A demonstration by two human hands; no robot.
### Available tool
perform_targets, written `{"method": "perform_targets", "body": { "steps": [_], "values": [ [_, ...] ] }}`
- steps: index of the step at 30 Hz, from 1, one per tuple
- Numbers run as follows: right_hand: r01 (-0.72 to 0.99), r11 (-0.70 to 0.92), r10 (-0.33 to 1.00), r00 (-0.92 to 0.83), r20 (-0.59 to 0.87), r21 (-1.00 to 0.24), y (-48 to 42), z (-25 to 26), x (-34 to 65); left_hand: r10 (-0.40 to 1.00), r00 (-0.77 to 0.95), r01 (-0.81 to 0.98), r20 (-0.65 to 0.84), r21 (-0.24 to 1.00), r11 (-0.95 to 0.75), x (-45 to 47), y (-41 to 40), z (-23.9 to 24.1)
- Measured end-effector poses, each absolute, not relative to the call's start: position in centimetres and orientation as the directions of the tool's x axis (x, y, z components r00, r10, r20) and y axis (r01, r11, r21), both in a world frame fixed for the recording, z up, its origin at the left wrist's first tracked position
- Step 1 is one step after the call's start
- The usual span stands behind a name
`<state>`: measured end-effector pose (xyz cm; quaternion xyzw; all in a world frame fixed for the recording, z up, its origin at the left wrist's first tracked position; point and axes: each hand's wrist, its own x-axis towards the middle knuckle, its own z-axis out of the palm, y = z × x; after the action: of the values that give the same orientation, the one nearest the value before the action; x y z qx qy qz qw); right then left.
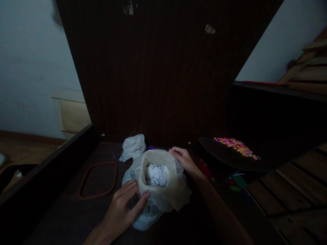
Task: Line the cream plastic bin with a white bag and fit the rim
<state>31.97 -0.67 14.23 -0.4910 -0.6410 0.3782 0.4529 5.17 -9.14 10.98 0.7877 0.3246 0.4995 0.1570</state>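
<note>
A small bin [156,157] stands on the dark surface, lined with a whitish translucent plastic bag [176,194] whose edge is folded out over the rim. Crumpled white paper [157,175] lies inside it. At the near left of the rim, my left hand [125,200] pinches the bag's edge between thumb and fingers. My right hand [184,160] grips bag and rim at the far right side, its fingertips partly hidden. Left of the bin lies a reddish-brown frame [97,180] with rounded corners. Behind it sits a bunched white plastic bag [133,146].
A tall dark wooden panel [163,75] rises behind the bin. Low dark side boards [51,163] border the left. On the right, a dark curved object [224,158] carries many small pink and yellow pieces [237,147]. Wooden slats [291,187] show further right.
</note>
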Motion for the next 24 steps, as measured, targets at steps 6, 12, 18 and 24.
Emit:
{"method": "perform_targets", "body": {
  "steps": [6, 12, 18, 24],
  "values": [
    [0.252, 0.195, 0.974, -0.164, 0.157, -0.948, 0.0, 14.7, 32.0, 0.630, 0.331, 0.313, 0.702, 0.548, -0.776, 5.5, -9.9, 10.2],
    [0.210, 0.211, 0.966, -0.196, 0.170, -0.955, 2.3, 16.0, 31.2, 0.582, 0.377, 0.272, 0.720, 0.515, -0.813, 5.0, -9.6, 10.8],
    [0.207, 0.180, 0.942, -0.319, 0.107, -0.962, 3.8, 16.7, 29.7, 0.798, 0.185, 0.392, 0.574, 0.701, -0.596, 3.3, -5.6, 13.6],
    [0.152, 0.095, 0.940, -0.338, 0.039, -0.984, 3.4, 15.2, 29.8, 0.924, 0.292, 0.239, 0.248, 0.916, -0.321, 3.6, 0.0, 13.8]
  ]
}}
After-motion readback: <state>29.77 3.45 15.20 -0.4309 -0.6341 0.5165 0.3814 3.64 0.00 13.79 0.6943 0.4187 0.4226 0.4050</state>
